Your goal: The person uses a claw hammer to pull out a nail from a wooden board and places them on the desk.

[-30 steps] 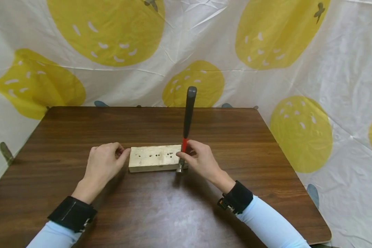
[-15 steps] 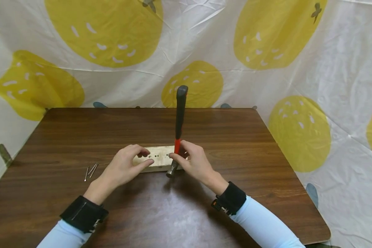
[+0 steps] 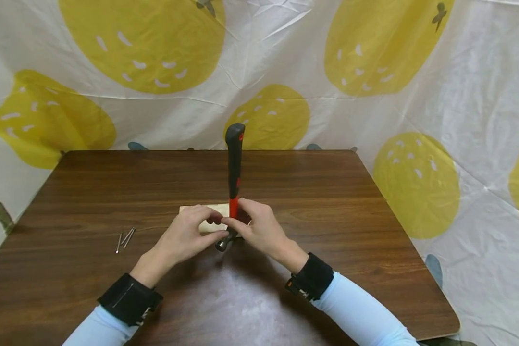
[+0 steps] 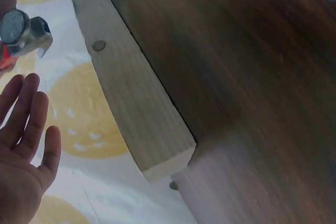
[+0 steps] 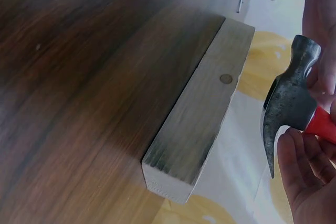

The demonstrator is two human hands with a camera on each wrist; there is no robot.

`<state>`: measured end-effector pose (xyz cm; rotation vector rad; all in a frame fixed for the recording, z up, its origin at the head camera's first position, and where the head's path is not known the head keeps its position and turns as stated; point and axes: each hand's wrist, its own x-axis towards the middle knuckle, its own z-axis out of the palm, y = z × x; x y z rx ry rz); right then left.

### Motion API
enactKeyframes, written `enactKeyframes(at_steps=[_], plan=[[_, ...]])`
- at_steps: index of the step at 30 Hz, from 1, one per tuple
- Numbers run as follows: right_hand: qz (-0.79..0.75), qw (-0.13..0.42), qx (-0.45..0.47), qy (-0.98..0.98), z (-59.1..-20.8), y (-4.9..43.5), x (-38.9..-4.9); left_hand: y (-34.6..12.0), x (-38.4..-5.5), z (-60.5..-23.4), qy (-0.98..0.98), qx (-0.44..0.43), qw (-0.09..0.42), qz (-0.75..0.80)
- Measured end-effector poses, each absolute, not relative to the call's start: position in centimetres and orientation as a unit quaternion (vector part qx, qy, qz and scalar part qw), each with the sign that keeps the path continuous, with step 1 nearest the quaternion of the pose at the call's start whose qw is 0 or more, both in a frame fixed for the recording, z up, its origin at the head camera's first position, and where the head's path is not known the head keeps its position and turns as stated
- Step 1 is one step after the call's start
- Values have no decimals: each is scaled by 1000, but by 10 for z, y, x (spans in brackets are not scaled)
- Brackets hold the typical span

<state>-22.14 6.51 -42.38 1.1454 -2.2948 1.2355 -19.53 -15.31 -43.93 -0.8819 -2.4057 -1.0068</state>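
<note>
A claw hammer with a black handle and red neck stands upright, head down, above the front part of a pale wood block. My right hand pinches it by the red neck, close to the metal head. My left hand has come up beside the hammer from the left. Its fingers are loosely extended and hold nothing; in the left wrist view they show apart from the hammer head. The block lies flat on the table, its top largely hidden behind both hands in the head view.
Several loose nails lie on the brown wooden table to the left of the block. A white cloth printed with yellow fruit hangs behind the table and along its right side.
My left hand has moved right from the block's left end to the hammer, uncovering the nails. My right hand has shifted left, carrying the hammer over the block.
</note>
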Motion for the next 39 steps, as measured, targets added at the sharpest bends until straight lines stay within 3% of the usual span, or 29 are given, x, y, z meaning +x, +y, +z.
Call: enactKeyframes(at_steps=[24, 39], plan=[[411, 163, 384, -811, -423, 49, -217, -147, -198, -443, -833, -334, 256, -360], [411, 176, 359, -819, -420, 41, -213, -144, -191, -440, -855, -260, 298, -337]])
